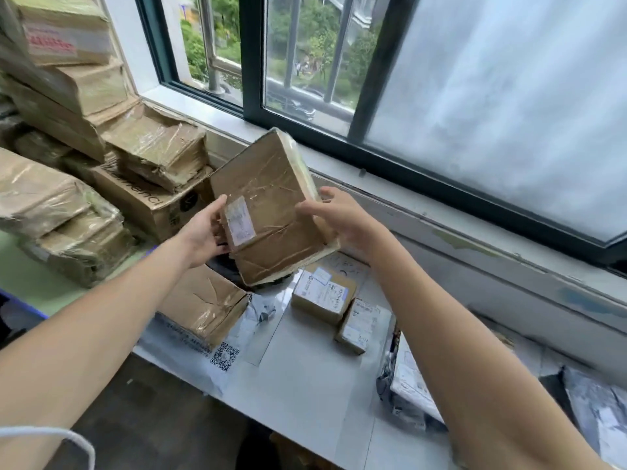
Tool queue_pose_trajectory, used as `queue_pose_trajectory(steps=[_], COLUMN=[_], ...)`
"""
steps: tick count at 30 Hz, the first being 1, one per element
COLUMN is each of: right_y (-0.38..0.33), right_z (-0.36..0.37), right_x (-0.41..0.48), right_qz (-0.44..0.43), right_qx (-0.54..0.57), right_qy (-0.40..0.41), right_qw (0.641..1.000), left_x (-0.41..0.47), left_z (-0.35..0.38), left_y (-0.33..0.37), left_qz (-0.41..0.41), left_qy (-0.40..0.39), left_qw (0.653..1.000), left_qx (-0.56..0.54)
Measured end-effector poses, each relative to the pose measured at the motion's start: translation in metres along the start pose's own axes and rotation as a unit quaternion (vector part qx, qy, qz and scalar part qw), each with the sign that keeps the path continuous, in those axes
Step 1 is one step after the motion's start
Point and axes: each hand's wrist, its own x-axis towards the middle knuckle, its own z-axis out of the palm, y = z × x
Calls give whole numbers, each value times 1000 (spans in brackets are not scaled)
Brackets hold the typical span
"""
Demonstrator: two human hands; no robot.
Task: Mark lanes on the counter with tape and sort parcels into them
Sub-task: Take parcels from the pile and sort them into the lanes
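My left hand (pixel 203 232) and right hand (pixel 336 218) grip the flat brown taped cardboard parcel (pixel 271 184), tilted, likely to read its white label (pixel 239 220).

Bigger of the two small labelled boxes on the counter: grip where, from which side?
Box: probably from above, fingers on its left and right faces. It lies flat, label up, top free; the smaller box crowds its near right corner, so grip toward the far end.
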Motion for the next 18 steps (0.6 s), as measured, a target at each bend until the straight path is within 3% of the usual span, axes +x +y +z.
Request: queue_pose_trajectory(steps=[6,9,18], right_y=[71,103,168], right_z=[-42,-55,-72], right_x=[-44,-67,-109], right_qz=[51,65,163], right_qx=[226,307,248], right_qy=[-48,-57,-87], right_qw=[972,948,951], left_x=[-7,-8,-5], left_z=[54,82,140], left_y=[-10,-22,-51], left_qz=[18,29,9], left_qy=[-123,-140,-165], left_qw=[992,990,982], left_qx=[13,11,90])
